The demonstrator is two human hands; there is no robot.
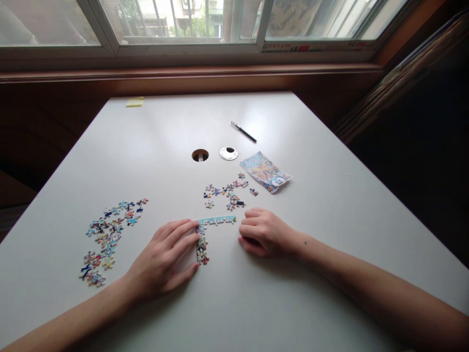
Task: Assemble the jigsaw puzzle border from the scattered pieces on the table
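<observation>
Several joined jigsaw pieces form an L-shaped corner (202,250) on the white table, a light-blue row along the top and a colourful column down the left. My left hand (170,254) lies beside the column, fingers spread, fingertips touching its left edge and upper corner. Just off the right end of the top row, my right hand (266,232) rests on the table with fingers curled closed; whatever is inside them, if anything, is hidden. Loose jigsaw pieces (232,188) are scattered beyond the row. A larger pile of jigsaw pieces (110,234) spreads out left of my left hand.
A creased picture sheet (266,171) lies beyond my right hand, with a black pen (244,132) farther back. A round hole (200,155) in the table sits beside a silver cover (228,153). Yellow sticky notes (135,101) lie at the far left edge, below the window.
</observation>
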